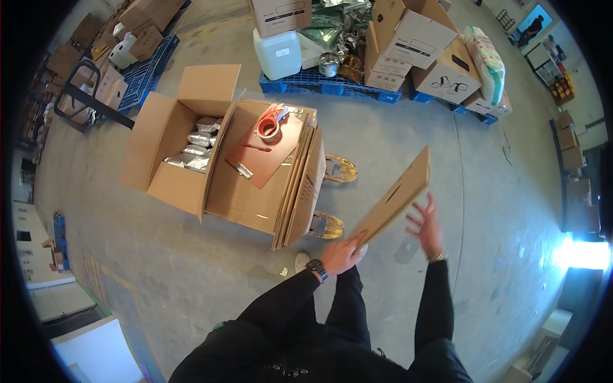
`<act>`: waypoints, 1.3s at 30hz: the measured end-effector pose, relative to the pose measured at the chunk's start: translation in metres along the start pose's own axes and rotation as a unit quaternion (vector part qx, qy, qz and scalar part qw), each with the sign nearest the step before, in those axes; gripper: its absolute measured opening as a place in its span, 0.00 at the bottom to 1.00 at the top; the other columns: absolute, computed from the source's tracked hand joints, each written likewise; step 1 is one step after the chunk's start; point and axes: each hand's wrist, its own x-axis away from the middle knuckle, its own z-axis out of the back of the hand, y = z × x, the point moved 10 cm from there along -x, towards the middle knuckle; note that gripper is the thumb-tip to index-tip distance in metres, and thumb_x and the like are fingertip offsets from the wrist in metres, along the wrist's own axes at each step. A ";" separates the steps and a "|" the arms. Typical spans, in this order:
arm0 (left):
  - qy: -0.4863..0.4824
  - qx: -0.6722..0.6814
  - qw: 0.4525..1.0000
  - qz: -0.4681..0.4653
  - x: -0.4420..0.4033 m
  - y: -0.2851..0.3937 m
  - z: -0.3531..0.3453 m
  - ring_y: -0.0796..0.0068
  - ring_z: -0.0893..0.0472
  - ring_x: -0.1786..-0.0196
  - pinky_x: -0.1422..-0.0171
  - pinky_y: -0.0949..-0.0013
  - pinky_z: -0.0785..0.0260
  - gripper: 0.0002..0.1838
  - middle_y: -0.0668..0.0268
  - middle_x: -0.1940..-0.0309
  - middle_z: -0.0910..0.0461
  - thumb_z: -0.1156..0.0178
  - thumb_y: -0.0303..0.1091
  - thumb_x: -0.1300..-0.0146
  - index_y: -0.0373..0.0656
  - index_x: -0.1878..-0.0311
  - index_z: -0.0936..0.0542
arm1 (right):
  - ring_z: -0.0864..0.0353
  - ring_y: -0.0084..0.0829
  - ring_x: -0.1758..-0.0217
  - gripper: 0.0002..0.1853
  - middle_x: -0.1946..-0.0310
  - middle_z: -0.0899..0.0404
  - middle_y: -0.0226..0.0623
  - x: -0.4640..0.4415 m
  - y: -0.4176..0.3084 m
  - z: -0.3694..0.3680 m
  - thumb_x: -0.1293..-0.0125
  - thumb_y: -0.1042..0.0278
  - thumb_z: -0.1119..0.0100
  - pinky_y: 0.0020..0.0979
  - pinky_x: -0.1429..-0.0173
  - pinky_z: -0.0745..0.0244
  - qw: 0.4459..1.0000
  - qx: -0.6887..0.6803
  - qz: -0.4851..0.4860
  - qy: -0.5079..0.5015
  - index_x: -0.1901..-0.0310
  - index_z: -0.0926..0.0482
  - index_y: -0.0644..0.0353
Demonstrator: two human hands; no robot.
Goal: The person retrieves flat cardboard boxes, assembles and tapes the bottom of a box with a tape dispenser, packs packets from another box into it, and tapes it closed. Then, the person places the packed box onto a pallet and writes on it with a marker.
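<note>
A folded carton [397, 199] is held at a slant over the floor [408, 287], in front of the person and a little right of the middle. The left hand [340, 255] has its fingers clamped on the carton's near end; a dark watch [317, 269] circles that wrist. The right hand [429, 228] is just to the right of the carton, its fingers spread apart; it appears clear of the cardboard.

To the left of the carton, several flattened boxes [295, 191] stand on edge, packed side by side. Left of them, on a brown cardboard surface [239, 201], lies a reddish-brown clipboard [274, 163] bearing a red tape dispenser [268, 129] and a red pen [257, 147]. Further left, an open box [167, 137] with its flaps out contains silver pouches [195, 153]. Two worn yellow forks [343, 168] jut out to the right from beneath this load.

At the far side, blue pallets [329, 84] carry a whitish jerrycan [278, 54], a metal tin [329, 64], more cartons [415, 38] and, towards the right, a white sack [486, 64]. Far right, a person [531, 30] is in a bright doorway.
</note>
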 end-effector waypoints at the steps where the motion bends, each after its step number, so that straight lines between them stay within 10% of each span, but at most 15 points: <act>1: 0.004 -0.002 1.000 0.004 -0.015 -0.002 -0.007 0.48 0.15 0.60 0.57 0.50 0.22 0.34 0.50 0.57 0.15 0.44 0.43 0.30 0.47 0.23 0.37 | 0.24 0.36 0.34 0.51 0.22 0.45 0.48 0.012 0.042 -0.012 0.31 0.35 0.44 0.44 0.40 0.23 0.992 0.108 -0.017 -0.068 0.18 0.62 0.45; 4: -0.036 0.064 0.994 0.076 -0.054 -0.029 -0.047 0.44 0.16 0.62 0.57 0.47 0.23 0.34 0.47 0.62 0.15 0.45 0.46 0.30 0.44 0.24 0.37 | 0.35 0.44 0.25 0.55 0.22 0.44 0.45 0.036 0.163 -0.057 0.33 0.51 0.35 0.42 0.30 0.31 0.935 0.293 0.134 -0.148 0.18 0.66 0.52; 6: -0.051 0.097 0.985 0.134 -0.063 -0.058 -0.090 0.39 0.16 0.63 0.56 0.42 0.23 0.35 0.44 0.70 0.17 0.45 0.48 0.30 0.41 0.25 0.37 | 0.33 0.46 0.26 0.48 0.25 0.39 0.48 0.039 0.215 -0.072 0.31 0.57 0.37 0.40 0.28 0.34 0.972 0.166 0.143 -0.091 0.19 0.58 0.59; 9: -0.054 0.043 0.984 0.167 -0.064 -0.105 -0.168 0.38 0.16 0.63 0.56 0.42 0.24 0.34 0.42 0.69 0.17 0.45 0.47 0.31 0.37 0.27 0.35 | 0.31 0.48 0.27 0.38 0.28 0.33 0.52 0.017 0.307 -0.049 0.29 0.64 0.42 0.41 0.28 0.34 0.989 0.143 0.034 -0.019 0.23 0.47 0.62; 10: -0.021 0.042 0.983 0.180 -0.063 -0.109 -0.176 0.38 0.17 0.66 0.58 0.42 0.25 0.23 0.42 0.70 0.17 0.44 0.48 0.30 0.37 0.45 0.25 | 0.32 0.49 0.26 0.34 0.29 0.32 0.54 0.017 0.324 -0.042 0.28 0.66 0.44 0.41 0.28 0.34 0.982 0.189 0.000 -0.020 0.24 0.43 0.63; 17: -0.028 -0.051 0.980 0.189 -0.063 -0.165 -0.286 0.44 0.16 0.59 0.54 0.51 0.22 0.35 0.45 0.56 0.16 0.44 0.54 0.29 0.42 0.27 0.33 | 0.35 0.52 0.25 0.34 0.27 0.36 0.55 -0.024 0.435 0.006 0.29 0.67 0.45 0.41 0.25 0.36 0.988 0.156 0.013 0.011 0.24 0.42 0.63; 25: -0.127 0.221 0.946 0.199 -0.046 -0.240 -0.333 0.62 0.26 0.31 0.30 0.59 0.30 0.42 0.50 0.29 0.31 0.35 0.46 0.31 0.48 0.20 0.43 | 0.31 0.46 0.26 0.34 0.29 0.32 0.52 -0.021 0.450 0.063 0.26 0.60 0.43 0.38 0.27 0.35 0.996 0.085 0.021 0.000 0.23 0.42 0.59; 28: -0.102 0.293 0.928 0.209 -0.051 -0.241 -0.334 0.64 0.37 0.23 0.26 0.65 0.35 0.45 0.53 0.21 0.44 0.34 0.38 0.31 0.46 0.18 0.48 | 0.20 0.34 0.43 0.34 0.38 0.25 0.47 -0.018 0.472 0.086 0.25 0.56 0.44 0.33 0.40 0.23 0.999 0.035 -0.028 0.016 0.22 0.42 0.53; 35: -0.168 0.253 0.945 0.121 -0.085 -0.210 -0.346 0.70 0.31 0.27 0.29 0.65 0.32 0.48 0.57 0.25 0.36 0.29 0.39 0.35 0.42 0.19 0.47 | 0.16 0.38 0.45 0.35 0.33 0.29 0.48 -0.026 0.464 0.055 0.25 0.56 0.43 0.35 0.42 0.22 0.998 0.058 -0.004 0.001 0.22 0.42 0.55; 39: -0.200 0.254 0.926 0.195 -0.083 -0.207 -0.309 0.73 0.19 0.43 0.36 0.67 0.27 0.37 0.59 0.41 0.19 0.31 0.33 0.36 0.35 0.27 0.35 | 0.11 0.46 0.63 0.30 0.55 0.16 0.55 -0.026 0.417 0.100 0.26 0.57 0.42 0.39 0.57 0.18 0.981 0.168 0.064 0.074 0.27 0.33 0.58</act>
